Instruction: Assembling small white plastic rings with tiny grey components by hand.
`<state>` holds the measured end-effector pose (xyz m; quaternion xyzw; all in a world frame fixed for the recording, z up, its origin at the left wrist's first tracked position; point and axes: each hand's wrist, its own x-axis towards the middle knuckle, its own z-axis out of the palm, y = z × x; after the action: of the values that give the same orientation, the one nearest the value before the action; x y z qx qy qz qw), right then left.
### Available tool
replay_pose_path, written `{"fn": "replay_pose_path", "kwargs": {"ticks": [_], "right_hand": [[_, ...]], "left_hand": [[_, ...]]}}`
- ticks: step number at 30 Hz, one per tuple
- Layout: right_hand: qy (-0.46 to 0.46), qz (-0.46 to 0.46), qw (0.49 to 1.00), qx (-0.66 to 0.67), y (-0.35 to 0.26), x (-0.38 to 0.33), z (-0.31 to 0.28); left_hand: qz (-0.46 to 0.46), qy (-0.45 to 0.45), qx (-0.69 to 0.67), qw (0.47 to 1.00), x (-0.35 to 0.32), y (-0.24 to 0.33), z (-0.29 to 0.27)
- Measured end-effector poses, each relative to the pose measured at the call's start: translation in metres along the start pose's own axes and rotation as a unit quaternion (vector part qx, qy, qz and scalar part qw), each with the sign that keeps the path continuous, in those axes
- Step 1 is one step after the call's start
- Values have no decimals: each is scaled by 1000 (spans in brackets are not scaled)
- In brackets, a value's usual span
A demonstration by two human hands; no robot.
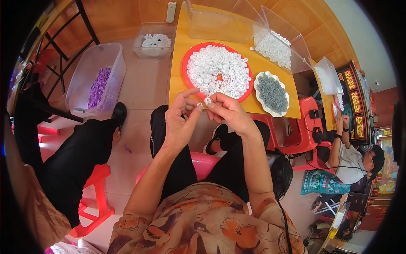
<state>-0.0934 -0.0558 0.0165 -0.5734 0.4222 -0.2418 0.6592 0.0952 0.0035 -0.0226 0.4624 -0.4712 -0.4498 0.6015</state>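
Note:
Both of my hands are raised close together at the near edge of the red round tray (185,67), which is heaped with small white oval plastic pieces. Between thumb and fingertips, my right hand (231,113) pinches one white oval piece (207,101) with a hole in it. My left hand (179,120) has its thumb and index finger closed on a tiny white part (200,104), too small to name. The two parts are near each other but look apart. To the right, a white scalloped dish (274,112) holds many small grey parts.
Clear bins stand at the back of the wooden table (179,38), one with white pieces (272,47). On the floor at left is a tub (118,63) of purple parts. A red chair (296,144) adjoins the table. One person sits at left, another (353,158) at far right.

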Motion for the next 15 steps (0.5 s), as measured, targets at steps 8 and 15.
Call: {"fn": "replay_pose_path", "kwargs": {"ticks": [8, 15], "right_hand": [[-5, 13, 1000, 18, 0, -1, 1], [-30, 18, 994, 102, 9, 0, 0]], "left_hand": [[-19, 5, -6, 1000, -2, 1, 1], [-54, -3, -90, 995, -1, -2, 0]]}}
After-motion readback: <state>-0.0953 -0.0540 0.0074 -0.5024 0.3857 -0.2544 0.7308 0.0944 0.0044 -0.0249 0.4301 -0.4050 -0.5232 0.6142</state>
